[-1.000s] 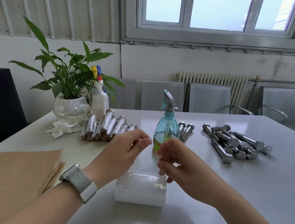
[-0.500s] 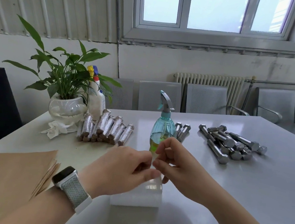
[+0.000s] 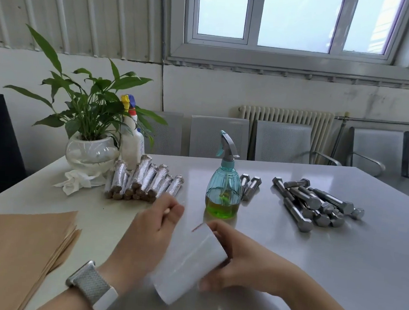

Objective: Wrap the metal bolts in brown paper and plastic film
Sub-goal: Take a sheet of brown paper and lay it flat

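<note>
Right hand (image 3: pixel 238 264) grips plastic film roll (image 3: pixel 189 264), tilted, near side of spray bottle (image 3: pixel 223 193). Left hand (image 3: pixel 149 234) pinches film edge, fingers curled.

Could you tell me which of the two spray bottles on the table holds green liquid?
The clear teal spray bottle mid-table, with green liquid at its bottom. The other, a white spray bottle beside the potted plant, is opaque.

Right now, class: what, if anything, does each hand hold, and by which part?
The right hand grips the film roll round its far end. The left hand seems to pinch the film's loose edge, though the film itself is hard to see.
</note>
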A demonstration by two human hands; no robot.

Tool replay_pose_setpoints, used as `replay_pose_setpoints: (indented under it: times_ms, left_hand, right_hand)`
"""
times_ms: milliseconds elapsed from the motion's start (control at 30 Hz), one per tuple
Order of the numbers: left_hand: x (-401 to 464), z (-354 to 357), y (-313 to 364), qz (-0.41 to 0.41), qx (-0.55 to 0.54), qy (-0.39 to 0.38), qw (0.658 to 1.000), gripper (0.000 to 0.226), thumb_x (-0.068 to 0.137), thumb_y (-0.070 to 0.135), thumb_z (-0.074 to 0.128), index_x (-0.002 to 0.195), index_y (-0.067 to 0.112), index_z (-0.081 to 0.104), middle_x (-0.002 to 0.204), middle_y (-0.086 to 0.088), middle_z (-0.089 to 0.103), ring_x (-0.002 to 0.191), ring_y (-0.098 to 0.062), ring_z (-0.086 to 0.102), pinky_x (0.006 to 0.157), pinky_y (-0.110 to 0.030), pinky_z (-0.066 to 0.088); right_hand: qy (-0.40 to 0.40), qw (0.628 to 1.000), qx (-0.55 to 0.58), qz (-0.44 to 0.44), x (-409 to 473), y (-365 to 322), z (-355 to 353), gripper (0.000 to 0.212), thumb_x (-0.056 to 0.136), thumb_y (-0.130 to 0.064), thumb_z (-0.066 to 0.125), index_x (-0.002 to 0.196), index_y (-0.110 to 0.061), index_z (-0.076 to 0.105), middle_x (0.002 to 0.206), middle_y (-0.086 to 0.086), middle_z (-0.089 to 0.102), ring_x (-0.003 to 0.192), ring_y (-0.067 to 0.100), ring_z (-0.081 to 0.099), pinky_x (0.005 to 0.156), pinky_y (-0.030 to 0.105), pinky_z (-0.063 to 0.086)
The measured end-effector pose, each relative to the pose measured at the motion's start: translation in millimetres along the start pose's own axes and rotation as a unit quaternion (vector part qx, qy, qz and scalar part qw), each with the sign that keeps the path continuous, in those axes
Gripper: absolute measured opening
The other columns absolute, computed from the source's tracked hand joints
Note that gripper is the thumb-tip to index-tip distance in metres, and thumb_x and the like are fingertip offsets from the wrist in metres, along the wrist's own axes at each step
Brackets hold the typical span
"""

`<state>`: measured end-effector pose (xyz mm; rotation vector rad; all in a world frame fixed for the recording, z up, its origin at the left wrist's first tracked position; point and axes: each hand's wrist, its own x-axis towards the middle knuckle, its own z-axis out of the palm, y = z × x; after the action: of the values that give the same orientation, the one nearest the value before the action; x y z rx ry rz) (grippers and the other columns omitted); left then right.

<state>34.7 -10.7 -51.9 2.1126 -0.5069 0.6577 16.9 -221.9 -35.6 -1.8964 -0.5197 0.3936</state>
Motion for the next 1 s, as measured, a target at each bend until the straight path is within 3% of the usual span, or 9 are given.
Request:
replay_pose_setpoints:
  times_ms: [100,233,333,433,500,567,700,867,1000]
  left_hand:
    - [-15,11,-3,-0.081,0.053,0.053,0.994,0.024,0.095,0.045,0.044,0.084,0.024,0.044,0.061,0.002,0.06,0.06,-0.024,0.058,0.056,-0.04,0.045]
    - [-14,20,-4,-0.139,0.108,0.093,0.98,0.022,0.099,0.04,0.043,0.084,0.025,0.041,0.068,0.0,0.061,0.069,-0.032,0.058,0.056,-0.038,0.037]
    - [-7,9,-3,-0.202,-0.081,0.137,0.966,0.031,0.099,0.042,0.04,0.078,0.019,0.044,0.056,0.004,0.049,0.052,-0.021,0.046,0.052,-0.034,0.036]
    - [-3,-3,-5,-0.286,-0.316,0.11,0.898,0.031,0.101,0.033,0.045,0.077,0.014,0.041,0.05,0.008,0.036,0.04,-0.006,0.029,0.038,-0.017,0.028]
    - [-2,-9,-4,-0.294,-0.38,0.072,0.874,0.028,0.101,0.03,0.047,0.078,0.013,0.041,0.049,0.008,0.036,0.038,-0.004,0.025,0.033,-0.014,0.023]
    - [0,-13,-4,-0.287,-0.4,0.064,0.868,0.026,0.099,0.029,0.049,0.08,0.011,0.044,0.048,0.006,0.035,0.037,-0.005,0.023,0.033,-0.015,0.021]
    - [4,-26,-13,-0.288,-0.384,0.078,0.873,0.025,0.098,0.028,0.052,0.082,0.01,0.048,0.049,0.006,0.035,0.035,-0.006,0.022,0.033,-0.014,0.019]
    - [4,-26,-17,-0.281,-0.314,0.064,0.905,0.023,0.1,0.025,0.051,0.086,0.006,0.05,0.046,0.005,0.031,0.033,-0.007,0.022,0.034,-0.012,0.021]
    - [7,-35,-19,-0.213,-0.14,0.071,0.964,0.024,0.099,0.033,0.05,0.087,0.013,0.052,0.041,0.008,0.037,0.034,-0.007,0.029,0.04,-0.024,0.028]
  right_hand:
    - [0.024,0.994,0.104,-0.012,4,-1,18,0.069,0.058,-0.022,0.088,0.118,-0.017,0.053,0.115,0.006,0.066,0.109,0.018,0.062,0.098,0.043,0.049]
    - [0.08,0.981,0.177,-0.021,10,-1,36,0.076,0.06,-0.022,0.084,0.127,-0.016,0.048,0.121,0.008,0.067,0.111,0.022,0.066,0.096,0.044,0.053]
    - [0.168,0.955,0.246,-0.005,12,1,28,0.076,0.058,-0.024,0.085,0.125,-0.013,0.051,0.113,0.015,0.069,0.101,0.027,0.07,0.085,0.042,0.057]
    - [0.159,0.941,0.3,0.005,11,3,16,0.063,0.063,-0.028,0.082,0.118,-0.01,0.059,0.096,0.008,0.072,0.084,0.019,0.071,0.068,0.032,0.057]
    - [0.132,0.939,0.318,0.011,10,5,12,0.051,0.065,-0.032,0.081,0.11,-0.012,0.067,0.089,0.006,0.072,0.08,0.018,0.069,0.063,0.03,0.055]
    - [0.124,0.925,0.357,0.036,8,7,7,0.052,0.063,-0.031,0.084,0.109,-0.011,0.068,0.093,0.014,0.07,0.084,0.026,0.069,0.07,0.043,0.06]
    - [0.113,0.916,0.375,0.086,7,9,-6,0.072,0.065,-0.025,0.086,0.128,-0.003,0.057,0.12,0.022,0.065,0.099,0.036,0.068,0.087,0.05,0.054]
    - [0.078,0.905,0.407,0.096,4,12,-20,0.071,0.054,-0.031,0.089,0.117,-0.006,0.07,0.112,0.018,0.067,0.088,0.031,0.066,0.079,0.041,0.054]
    - [0.051,0.904,0.416,0.088,-1,14,-32,0.076,0.055,-0.022,0.084,0.126,-0.004,0.064,0.115,0.021,0.063,0.094,0.034,0.061,0.082,0.045,0.051]
